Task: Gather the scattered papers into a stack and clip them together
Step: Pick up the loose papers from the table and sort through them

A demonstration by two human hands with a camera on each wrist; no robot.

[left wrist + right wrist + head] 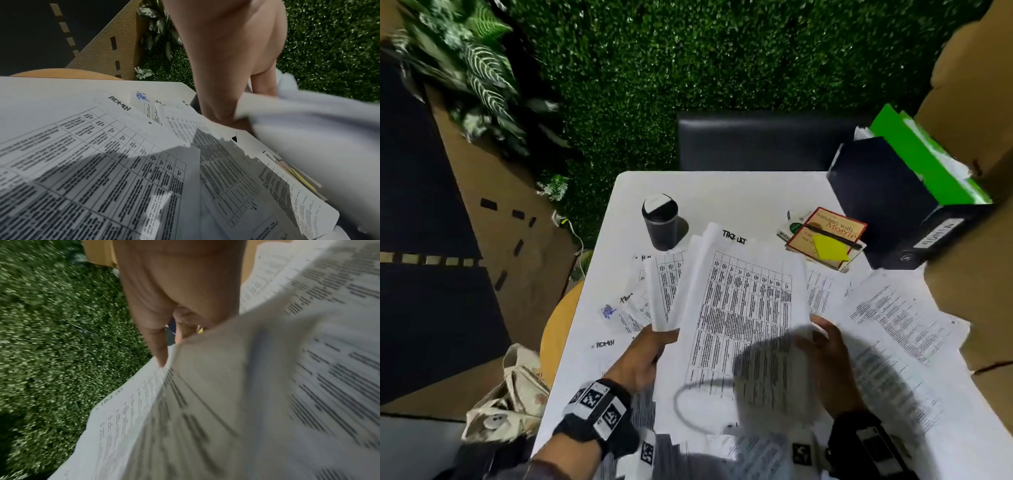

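Note:
A bundle of printed sheets (743, 308) with tables of text is lifted off the white table (722, 192), its top sheet headed "TASK LIST". My left hand (643, 356) grips the bundle's left edge (308, 123). My right hand (828, 359) holds its right edge, fingers behind the paper (267, 386) and one fingertip (162, 360) on the sheet's rim. More printed sheets (893, 342) lie scattered flat on the table, one marked "ADMIN" (120, 103). A small black clip (234, 138) lies on the table among the papers.
A black cup with a white lid (661, 219) stands at the table's far left. Books with a yellow sticky note and a pen (825, 236) lie far right, beside a dark binder box with green folders (893, 192). A cloth bag (510, 394) sits left of the table.

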